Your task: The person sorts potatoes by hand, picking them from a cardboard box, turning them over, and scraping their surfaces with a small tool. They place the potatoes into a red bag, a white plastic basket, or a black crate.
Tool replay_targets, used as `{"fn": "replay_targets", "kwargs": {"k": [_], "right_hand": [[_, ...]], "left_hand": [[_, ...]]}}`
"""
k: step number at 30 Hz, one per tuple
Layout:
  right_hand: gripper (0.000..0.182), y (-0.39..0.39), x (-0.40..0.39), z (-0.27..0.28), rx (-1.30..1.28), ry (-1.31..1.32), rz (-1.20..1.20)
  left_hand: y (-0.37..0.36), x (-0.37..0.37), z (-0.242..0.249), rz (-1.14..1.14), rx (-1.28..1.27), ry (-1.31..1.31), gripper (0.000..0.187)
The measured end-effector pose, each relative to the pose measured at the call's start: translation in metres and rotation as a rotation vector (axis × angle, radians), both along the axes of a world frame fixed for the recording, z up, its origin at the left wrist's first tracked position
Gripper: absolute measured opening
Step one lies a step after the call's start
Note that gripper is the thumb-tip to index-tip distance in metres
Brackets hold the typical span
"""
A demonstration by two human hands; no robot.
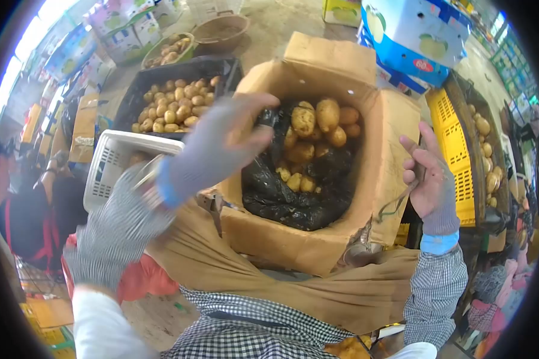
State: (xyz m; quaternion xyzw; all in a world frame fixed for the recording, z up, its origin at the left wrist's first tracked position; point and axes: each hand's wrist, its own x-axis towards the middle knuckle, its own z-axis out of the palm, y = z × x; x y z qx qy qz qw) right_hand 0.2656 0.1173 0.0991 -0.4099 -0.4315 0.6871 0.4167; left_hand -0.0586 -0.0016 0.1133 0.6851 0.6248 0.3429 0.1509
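My left hand (224, 140), in a grey fingerless glove with a blue cuff, is blurred over the left side of a cardboard box (365, 149). Its fingers and thumb are apart, with nothing seen between them. Black plastic (281, 203) lines the box, and several potatoes (327, 116) lie in the opening. Beside the right flap, my right hand (428, 182) is raised, palm partly turned up. Its fingers are loosely bent and apart, holding nothing. The box stands just in front of my brown-covered lap, its flaps folded outward.
At left are a white crate (111, 140) and a black crate (126, 107) of potatoes. Behind them are a green basket (188, 51) and a brown basin (221, 27). Yellow crates (452, 149), more potatoes (485, 143) and a blue-white carton (416, 42) stand at right.
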Motion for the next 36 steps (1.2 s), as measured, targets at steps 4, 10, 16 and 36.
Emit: {"fn": "replay_targets", "kwargs": {"k": [4,10,16,36], "right_hand": [[0.049,-0.010,0.010,0.009,0.020,-0.080,-0.054],[0.041,-0.011,0.020,0.008,-0.039,-0.155,-0.123],[0.045,-0.008,0.019,0.016,-0.065,-0.138,-0.091],[0.056,-0.035,-0.056,-0.045,-0.272,-0.145,0.479]], "left_hand": [[0.103,0.044,-0.134,-0.249,-0.384,0.404,0.040],[0.235,0.120,-0.243,-0.499,0.354,1.098,0.031],[0.285,0.131,-0.269,-0.553,-0.311,1.128,0.022],[0.024,0.044,-0.085,-0.245,-0.650,-1.257,0.064]]}}
